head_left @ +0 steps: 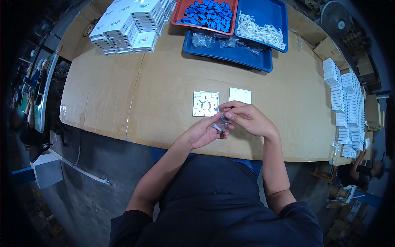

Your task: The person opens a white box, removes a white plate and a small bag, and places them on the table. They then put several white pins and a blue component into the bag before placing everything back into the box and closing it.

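Both my hands meet over the near part of the table, fingers closed around a small clear plastic bag (224,117). My left hand (202,132) grips it from below, palm partly up, with a small white piece (217,128) showing by its fingers. My right hand (252,119) pinches the upper part of the bag between thumb and fingers. Just beyond my left hand lies a square white plastic base (205,103) with molded ribs and holes. To its right, beyond my right hand, a flat white square cover (240,94) lies on the table.
At the back stand a red tray (177,23) of blue parts, a blue tray (284,12) of white plugs and a lower blue tray (230,60) with clear bags. White boxes are stacked at the back left (127,24) and along the right edge (343,107). Other people sit at both sides.
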Tool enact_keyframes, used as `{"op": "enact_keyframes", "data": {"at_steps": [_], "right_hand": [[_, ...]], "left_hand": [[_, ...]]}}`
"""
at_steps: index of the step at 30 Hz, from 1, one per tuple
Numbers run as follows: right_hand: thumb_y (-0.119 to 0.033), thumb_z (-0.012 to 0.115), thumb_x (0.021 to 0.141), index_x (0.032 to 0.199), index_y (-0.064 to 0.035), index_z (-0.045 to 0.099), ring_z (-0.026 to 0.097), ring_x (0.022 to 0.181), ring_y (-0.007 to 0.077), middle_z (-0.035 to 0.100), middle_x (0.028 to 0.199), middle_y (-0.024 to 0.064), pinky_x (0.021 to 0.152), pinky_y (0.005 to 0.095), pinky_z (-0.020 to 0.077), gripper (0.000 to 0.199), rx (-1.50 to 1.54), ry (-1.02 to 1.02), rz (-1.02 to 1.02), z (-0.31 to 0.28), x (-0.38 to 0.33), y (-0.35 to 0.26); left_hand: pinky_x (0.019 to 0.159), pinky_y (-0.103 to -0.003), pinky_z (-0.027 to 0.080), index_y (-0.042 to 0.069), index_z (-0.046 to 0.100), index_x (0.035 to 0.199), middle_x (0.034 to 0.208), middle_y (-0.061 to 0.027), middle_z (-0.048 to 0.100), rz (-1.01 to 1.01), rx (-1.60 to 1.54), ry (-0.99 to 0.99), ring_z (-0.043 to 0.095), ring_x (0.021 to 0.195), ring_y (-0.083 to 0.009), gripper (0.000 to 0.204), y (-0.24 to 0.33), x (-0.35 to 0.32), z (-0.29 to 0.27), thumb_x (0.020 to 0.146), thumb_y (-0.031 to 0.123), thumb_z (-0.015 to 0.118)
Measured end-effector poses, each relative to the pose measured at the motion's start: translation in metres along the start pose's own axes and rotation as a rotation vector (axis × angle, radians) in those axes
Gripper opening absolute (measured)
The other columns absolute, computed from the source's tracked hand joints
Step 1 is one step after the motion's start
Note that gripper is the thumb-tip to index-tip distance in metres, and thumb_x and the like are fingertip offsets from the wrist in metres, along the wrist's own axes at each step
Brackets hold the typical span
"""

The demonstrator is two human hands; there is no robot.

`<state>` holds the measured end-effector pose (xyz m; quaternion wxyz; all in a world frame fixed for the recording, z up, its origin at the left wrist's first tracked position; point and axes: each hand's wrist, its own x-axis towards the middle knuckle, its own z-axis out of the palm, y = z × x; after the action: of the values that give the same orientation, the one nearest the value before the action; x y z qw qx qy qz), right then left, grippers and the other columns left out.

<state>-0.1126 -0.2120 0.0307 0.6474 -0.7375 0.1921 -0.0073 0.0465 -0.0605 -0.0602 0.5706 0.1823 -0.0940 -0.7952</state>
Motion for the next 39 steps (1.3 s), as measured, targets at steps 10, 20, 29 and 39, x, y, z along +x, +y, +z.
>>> {"op": "enact_keyframes", "data": {"at_steps": [10,20,29,39], "right_hand": [[-0.027,0.054,0.111,0.115,0.0027,0.075,0.065,0.114,0.0265,0.067,0.134,0.0165,0.100,0.0370,0.0507,0.036,-0.144,0.020,0.017,0.014,0.000,-0.009],[-0.030,0.056,0.109,0.097,0.0017,0.075,0.062,0.123,0.0303,0.067,0.136,0.0165,0.104,0.0402,0.0485,0.039,-0.403,-0.016,-0.138,0.019,-0.003,-0.009],[-0.018,0.069,0.099,0.110,0.0007,0.076,0.071,0.091,0.0179,0.079,0.099,0.0113,0.084,0.0331,0.0551,0.023,-0.327,0.640,-0.220,-0.136,0.068,-0.003],[-0.021,0.069,0.090,0.100,-0.0120,0.079,0.074,0.099,0.0370,0.078,0.102,0.0149,0.085,0.0482,0.0581,0.017,-0.833,1.028,0.058,-0.242,0.192,-0.028]], "left_hand": [[0.089,-0.037,0.055,0.007,0.063,0.124,0.111,-0.0091,0.070,0.036,0.013,0.007,0.068,0.094,-0.0208,0.036,-0.002,0.001,-0.005,0.112,0.038,0.050],[0.092,-0.036,0.055,0.001,0.061,0.129,0.116,-0.0095,0.068,0.055,0.073,0.015,0.067,0.099,-0.0193,0.036,-0.013,0.003,-0.018,0.110,0.031,0.055],[0.092,-0.036,0.055,-0.003,0.051,0.147,0.120,-0.0099,0.067,-0.004,0.108,-0.035,0.066,0.096,-0.0195,0.058,-0.002,0.005,-0.003,0.113,0.043,0.044],[0.093,-0.035,0.053,-0.002,0.052,0.147,0.122,-0.0108,0.066,-0.010,0.100,0.008,0.064,0.097,-0.0193,0.056,-0.005,-0.003,0.001,0.112,0.041,0.047]]}}
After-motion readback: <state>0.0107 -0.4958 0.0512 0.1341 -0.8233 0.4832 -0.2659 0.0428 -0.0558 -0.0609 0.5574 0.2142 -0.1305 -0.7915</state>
